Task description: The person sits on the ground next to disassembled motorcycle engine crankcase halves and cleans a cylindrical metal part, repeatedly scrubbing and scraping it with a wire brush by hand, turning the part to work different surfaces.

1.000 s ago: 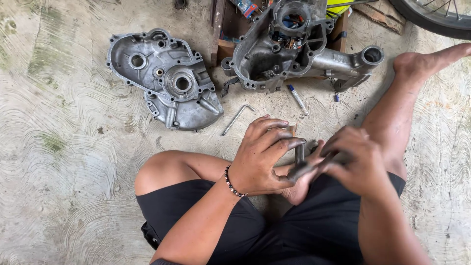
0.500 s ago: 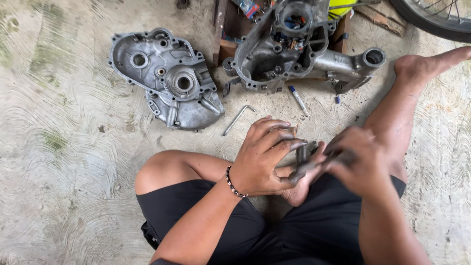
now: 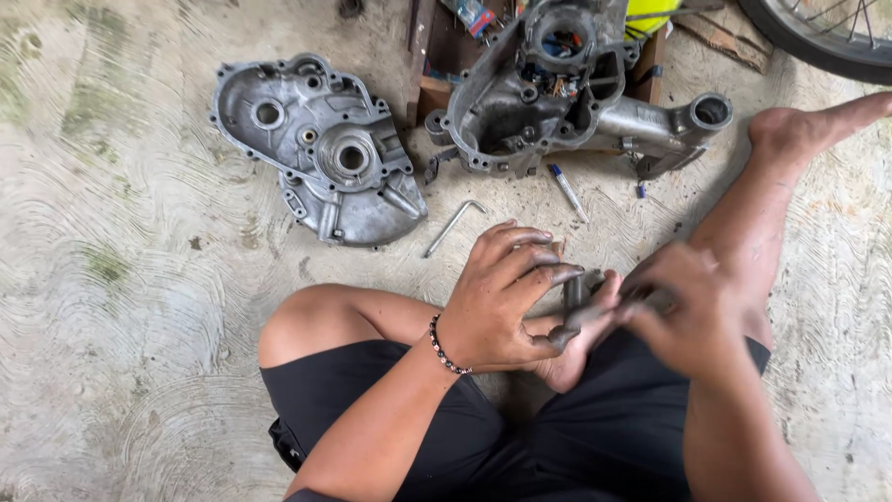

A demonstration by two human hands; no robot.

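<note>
I see my left hand [image 3: 502, 293] stay clamped on the small dark metal part [image 3: 576, 296] over my lap while my right hand [image 3: 692, 316], closed on its other end, has shifted slightly, so the working continues.

Small dark greasy metal part [image 3: 578, 299], centre-right of frame. Mostly hidden by fingers. Exact shape cannot be told.
</note>
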